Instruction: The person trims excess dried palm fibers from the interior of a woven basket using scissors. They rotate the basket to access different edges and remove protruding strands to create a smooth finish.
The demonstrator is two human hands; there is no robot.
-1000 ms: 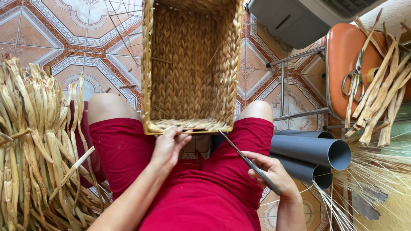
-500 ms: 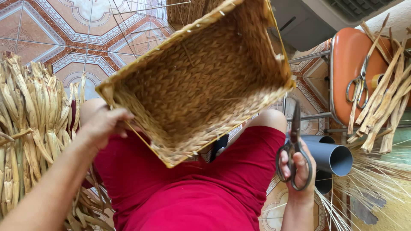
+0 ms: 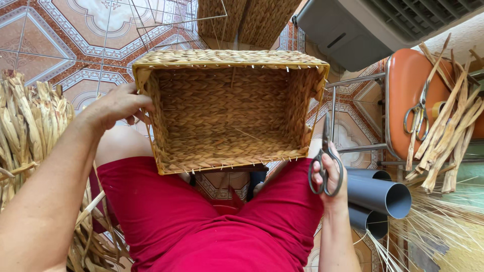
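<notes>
A rectangular woven straw basket (image 3: 227,108) rests on my knees, its long side across and its open mouth facing me. My left hand (image 3: 118,106) grips the basket's left rim. My right hand (image 3: 330,176) holds a pair of grey metal scissors (image 3: 325,161) with blades pointing up, just off the basket's right wall. I wear red shorts (image 3: 201,221).
A bundle of dried straw (image 3: 30,146) lies at my left. An orange chair (image 3: 408,95) at right carries straw strips and a second pair of scissors (image 3: 418,113). Grey plastic pipes (image 3: 378,194) lie by my right leg. More baskets (image 3: 247,20) and a grey unit (image 3: 353,25) stand beyond on the tiled floor.
The basket has turned on my lap from lengthwise through a diagonal to lying crosswise. My left hand moved to its left rim. My right hand raised the scissors upright.
</notes>
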